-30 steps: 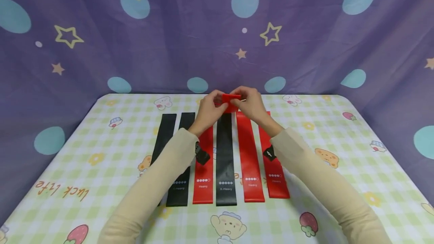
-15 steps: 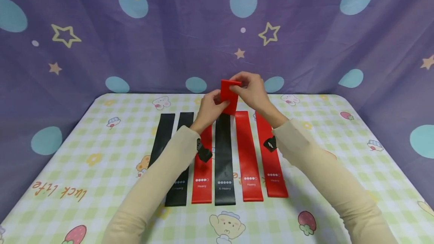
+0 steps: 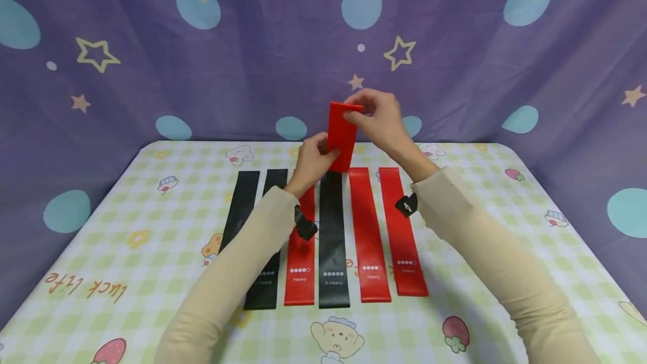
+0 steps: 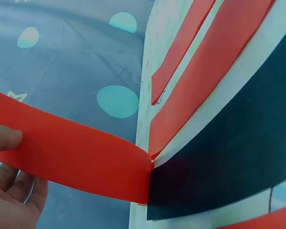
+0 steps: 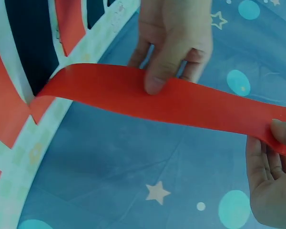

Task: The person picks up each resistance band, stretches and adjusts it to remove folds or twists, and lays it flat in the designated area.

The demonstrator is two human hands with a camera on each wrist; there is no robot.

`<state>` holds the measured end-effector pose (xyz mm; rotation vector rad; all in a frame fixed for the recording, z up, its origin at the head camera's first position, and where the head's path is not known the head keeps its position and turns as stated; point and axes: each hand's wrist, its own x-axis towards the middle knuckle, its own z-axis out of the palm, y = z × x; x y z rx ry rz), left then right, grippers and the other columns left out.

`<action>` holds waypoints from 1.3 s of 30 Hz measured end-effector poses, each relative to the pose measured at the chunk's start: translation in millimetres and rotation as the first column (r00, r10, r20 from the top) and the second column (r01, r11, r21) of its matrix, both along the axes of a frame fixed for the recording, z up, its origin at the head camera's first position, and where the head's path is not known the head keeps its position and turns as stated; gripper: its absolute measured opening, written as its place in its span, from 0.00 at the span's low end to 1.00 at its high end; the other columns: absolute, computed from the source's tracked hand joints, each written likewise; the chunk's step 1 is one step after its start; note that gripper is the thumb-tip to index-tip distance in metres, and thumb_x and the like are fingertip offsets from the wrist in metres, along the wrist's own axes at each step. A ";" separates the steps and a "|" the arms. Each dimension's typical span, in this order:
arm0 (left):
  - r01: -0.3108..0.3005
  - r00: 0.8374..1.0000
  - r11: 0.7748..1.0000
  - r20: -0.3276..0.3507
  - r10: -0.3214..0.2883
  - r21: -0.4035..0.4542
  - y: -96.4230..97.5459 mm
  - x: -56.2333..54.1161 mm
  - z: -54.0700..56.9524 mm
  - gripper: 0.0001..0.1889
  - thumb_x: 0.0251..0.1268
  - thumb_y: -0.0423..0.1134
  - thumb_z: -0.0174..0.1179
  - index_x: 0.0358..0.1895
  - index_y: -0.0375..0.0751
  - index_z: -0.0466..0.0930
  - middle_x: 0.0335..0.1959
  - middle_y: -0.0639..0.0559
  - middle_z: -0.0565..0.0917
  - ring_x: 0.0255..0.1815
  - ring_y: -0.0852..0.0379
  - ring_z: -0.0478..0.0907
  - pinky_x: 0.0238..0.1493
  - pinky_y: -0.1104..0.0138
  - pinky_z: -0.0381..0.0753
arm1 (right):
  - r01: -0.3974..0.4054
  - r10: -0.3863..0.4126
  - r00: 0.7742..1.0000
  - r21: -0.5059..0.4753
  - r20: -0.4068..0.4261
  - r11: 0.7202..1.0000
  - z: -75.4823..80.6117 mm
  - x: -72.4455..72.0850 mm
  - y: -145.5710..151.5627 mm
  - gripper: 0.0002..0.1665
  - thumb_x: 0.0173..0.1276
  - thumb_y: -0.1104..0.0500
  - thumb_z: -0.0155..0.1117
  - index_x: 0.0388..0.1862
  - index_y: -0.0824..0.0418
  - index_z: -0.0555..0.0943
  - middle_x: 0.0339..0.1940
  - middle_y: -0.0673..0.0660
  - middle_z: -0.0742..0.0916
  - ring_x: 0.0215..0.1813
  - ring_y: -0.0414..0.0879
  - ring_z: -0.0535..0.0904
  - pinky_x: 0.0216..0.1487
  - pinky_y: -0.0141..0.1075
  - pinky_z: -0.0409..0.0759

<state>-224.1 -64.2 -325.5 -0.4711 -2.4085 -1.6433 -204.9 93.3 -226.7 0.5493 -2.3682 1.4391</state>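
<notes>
A red resistance band [image 3: 342,131] stands upright in the head view, rising behind the far end of the black X-Heavy band [image 3: 332,229]. My left hand [image 3: 312,162] pinches it at mid-length, thumb on the near face. Higher up, my right hand [image 3: 379,118] pinches its top end between thumb and fingers. Seen from the right wrist, the band [image 5: 133,95] stretches in a gentle curve from the table's far side to my right hand [image 5: 271,176], with my left hand [image 5: 176,38] gripping it partway. From the left wrist, its lower end meets the black band's end [image 4: 181,186].
More flat resistance bands lie side by side on the checked tablecloth [image 3: 485,274]: red Heavy bands [image 3: 371,235] to the right, another red one [image 3: 300,274] and black ones [image 3: 241,206] to the left. A purple patterned curtain [image 3: 227,60] hangs behind the table.
My right hand has risen, drawing the red band's top end up, so a longer stretch of it shows. My left hand stays at nearly the same place.
</notes>
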 end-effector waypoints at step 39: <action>-0.259 0.960 0.962 0.087 0.267 -0.085 -29.6 -13.3 -52.0 0.06 0.57 0.31 0.57 0.35 0.34 0.82 0.31 0.42 0.82 0.34 0.50 0.76 0.38 0.68 0.74 | -0.044 0.056 0.997 -0.187 0.057 0.981 26.4 43.7 26.0 0.08 0.64 0.64 0.63 0.41 0.64 0.81 0.37 0.53 0.86 0.42 0.47 0.82 0.49 0.34 0.82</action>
